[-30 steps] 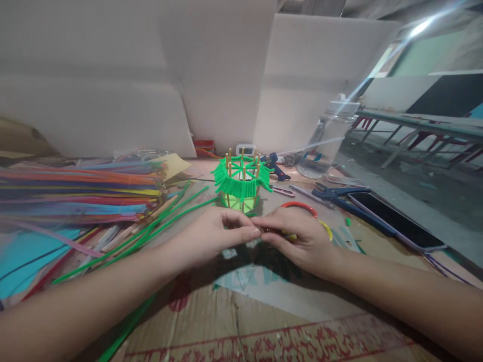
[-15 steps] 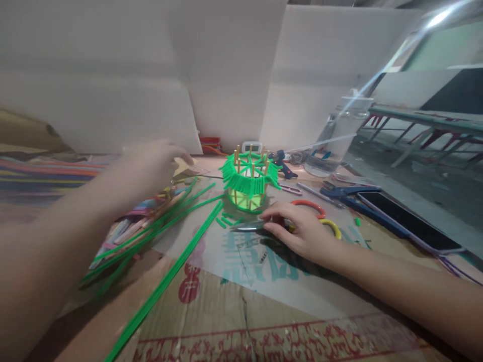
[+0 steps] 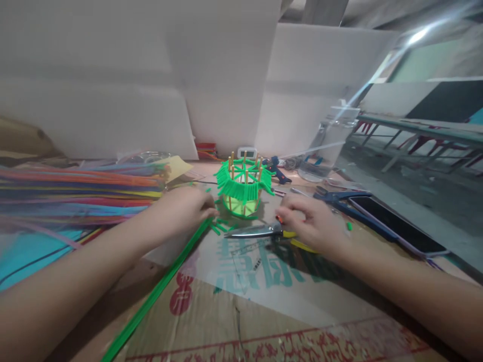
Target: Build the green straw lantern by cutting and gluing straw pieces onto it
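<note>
My left hand (image 3: 192, 206) is closed, its fingertips pinched at the upper end of long green pipe cleaners (image 3: 162, 291) that slant down toward the front edge. My right hand (image 3: 309, 218) is wrapped round the handles of a pair of scissors (image 3: 254, 232), whose blades point left, low over the table. Between and beyond both hands stands a small round structure of wooden sticks (image 3: 245, 188) with a fringe of green pipe cleaner pieces around it. Short cut green pieces (image 3: 218, 229) lie in front of it, left of the scissors' tips.
Many coloured pipe cleaners (image 3: 75, 188) are heaped at the left. On the right lie a phone (image 3: 396, 226) and a dark blue tool (image 3: 339, 196). A clear container (image 3: 324, 146), a glue gun (image 3: 278, 171) and a small digital display (image 3: 247, 152) stand behind, before white boards.
My left hand has come down and right from the back left to the green pipe cleaners. The loose green bundle on the left is out of sight. My right hand has shifted back along the scissors' handles.
</note>
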A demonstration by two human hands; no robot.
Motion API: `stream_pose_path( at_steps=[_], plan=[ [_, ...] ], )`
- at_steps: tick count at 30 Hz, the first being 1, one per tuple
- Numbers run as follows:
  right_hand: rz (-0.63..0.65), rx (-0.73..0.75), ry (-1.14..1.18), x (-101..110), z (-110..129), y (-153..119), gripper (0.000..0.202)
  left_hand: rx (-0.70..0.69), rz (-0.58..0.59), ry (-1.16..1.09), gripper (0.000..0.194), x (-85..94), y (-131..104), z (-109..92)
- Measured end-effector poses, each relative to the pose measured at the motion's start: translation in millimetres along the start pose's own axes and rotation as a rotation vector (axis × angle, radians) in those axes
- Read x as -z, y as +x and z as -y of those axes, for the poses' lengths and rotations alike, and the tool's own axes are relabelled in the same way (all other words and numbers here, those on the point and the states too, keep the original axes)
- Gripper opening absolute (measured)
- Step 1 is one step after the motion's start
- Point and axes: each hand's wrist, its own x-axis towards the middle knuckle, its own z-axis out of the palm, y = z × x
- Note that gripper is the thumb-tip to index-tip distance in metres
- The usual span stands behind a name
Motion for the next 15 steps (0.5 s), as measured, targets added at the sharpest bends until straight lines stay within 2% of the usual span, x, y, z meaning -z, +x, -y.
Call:
stream_pose_path(
  at_steps=[2,4,6,8,9,12,15],
  plan=[
    [-0.151,-0.091,-0.077,13.5,-10.8,9.0,0.046,0.030,-0.014,-0.058,0.034,-5.1,3.3,3.7],
    [-0.222,-0.210,-0.168,26.3,-27.5,18.7,0.048,0.032,-0.046,-0.138,0.036,-10.8,5.3,4.1],
    [-0.171,-0.325,-0.295,35.9,-47.5,28.3,0.040,0.011,-0.110,-0.222,0.036,-17.5,7.0,0.9],
    [-0.063,-0.412,-0.341,40.3,-68.0,38.0,0.022,-0.011,-0.187,-0.295,0.035,-25.0,9.4,-3.2],
    [-0.014,-0.451,-0.318,40.2,-77.9,43.1,0.024,-0.023,-0.218,-0.321,0.033,-29.0,11.0,-4.8],
    [0.076,-0.549,-0.142,31.4,-104.5,59.3,0.050,-0.076,-0.261,-0.362,0.028,-40.6,16.1,-5.6],
    [0.120,-0.538,-0.018,15.9,-123.5,75.3,0.054,-0.101,-0.300,-0.362,0.025,-49.4,19.2,-3.0]
  ],
)
